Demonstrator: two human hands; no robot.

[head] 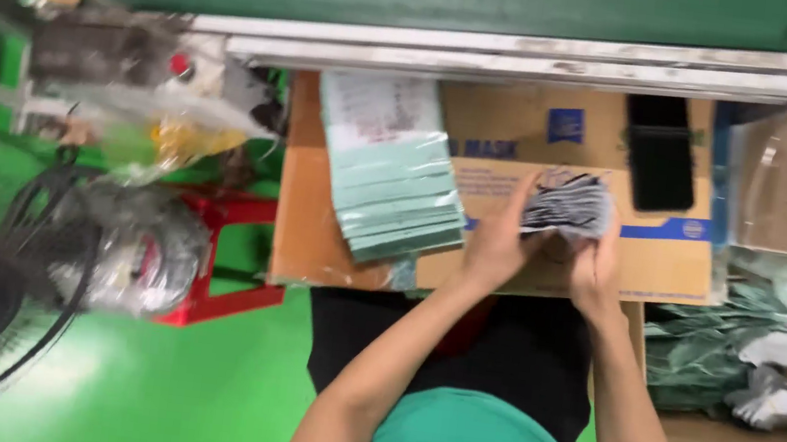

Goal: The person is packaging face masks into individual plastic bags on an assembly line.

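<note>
Both forearms are reaching forward from my lap toward the flattened cardboard box (549, 239) that is serving as my desk. I am gripping a small stack of grey masks (568, 203) above it. My left hand (498, 241) is closing around the stack's left edge, fingers curled over the top. My right hand (598, 264) is clamping the lower right edge from beneath. Neither hand is fully shut; both are pinching the bundle between them.

Risks as I am judging them:

1. The stack is fanning at its upper edge, so loose pieces are likely to slide out if either grip is relaxing.
2. A pile of pale green pouches (388, 186) is lying just beside my left hand and overhanging the cardboard; a careless elbow is liable to push it off onto the green floor (196, 396).
3. A black phone (660, 153) is resting near the masks and is exposed to being knocked.
4. Motion blur is suggesting fast handling, which is raising the chance of a miscount or a drop.
</note>
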